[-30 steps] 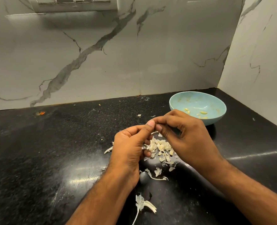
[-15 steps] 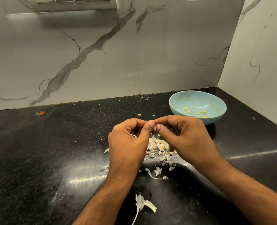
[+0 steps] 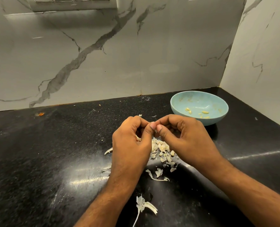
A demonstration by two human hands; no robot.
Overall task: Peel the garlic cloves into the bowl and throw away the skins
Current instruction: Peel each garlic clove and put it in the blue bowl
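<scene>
My left hand (image 3: 131, 141) and my right hand (image 3: 183, 136) meet above the black counter, thumbs and fingertips pinching a small garlic clove (image 3: 155, 130) between them; only a sliver of it shows. Below the hands lies a heap of pale garlic skins (image 3: 160, 148). More loose skins (image 3: 158, 173) lie nearer to me, and a larger stem piece (image 3: 144, 206) sits by my left forearm. The light blue bowl (image 3: 182, 99) stands behind my right hand, with several peeled cloves (image 3: 205, 112) in it.
The black granite counter (image 3: 54, 153) meets a marble-patterned back wall (image 3: 103, 54) and a side wall (image 3: 259, 63) at the right corner. A small orange scrap (image 3: 41, 114) lies at the far left. A switch plate (image 3: 70, 2) hangs above.
Both hands have curled tighter together and lifted slightly, the fingertips now closed round the clove. The bowl and the skins have not moved.
</scene>
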